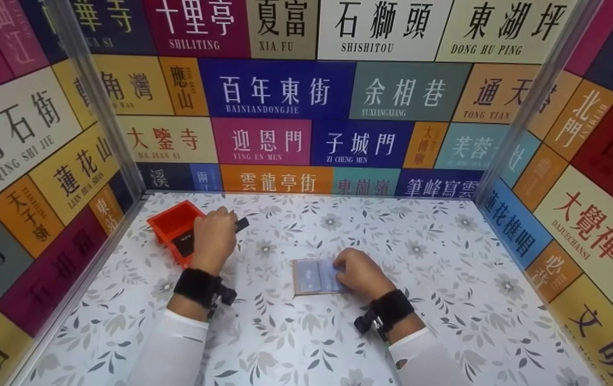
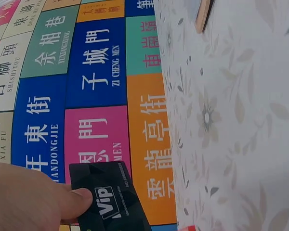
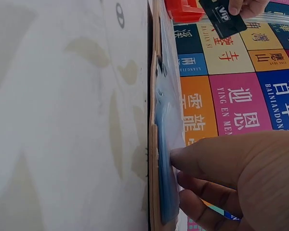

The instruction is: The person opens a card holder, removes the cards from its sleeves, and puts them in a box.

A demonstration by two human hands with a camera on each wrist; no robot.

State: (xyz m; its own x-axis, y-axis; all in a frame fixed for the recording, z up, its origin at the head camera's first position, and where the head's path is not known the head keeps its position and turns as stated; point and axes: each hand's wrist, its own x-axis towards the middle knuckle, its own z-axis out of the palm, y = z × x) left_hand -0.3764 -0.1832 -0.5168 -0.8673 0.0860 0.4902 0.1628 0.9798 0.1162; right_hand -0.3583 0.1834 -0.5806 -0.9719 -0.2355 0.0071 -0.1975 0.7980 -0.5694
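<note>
My left hand pinches a black card with "Vip" printed on it. It is over the near side of a red open box, and one end of the card sticks out to the right of the fingers. More black shows inside the box, partly hidden by the hand. A card holder with clear plastic sleeves lies spread on the table. At its right edge, my right hand pinches the sleeves, thumb against the plastic and fingers curled beside it.
The table has a white cover with a leaf and flower pattern. Panels of coloured place-name signs stand along its back, left and right sides. Each wrist wears a black strap with a small camera.
</note>
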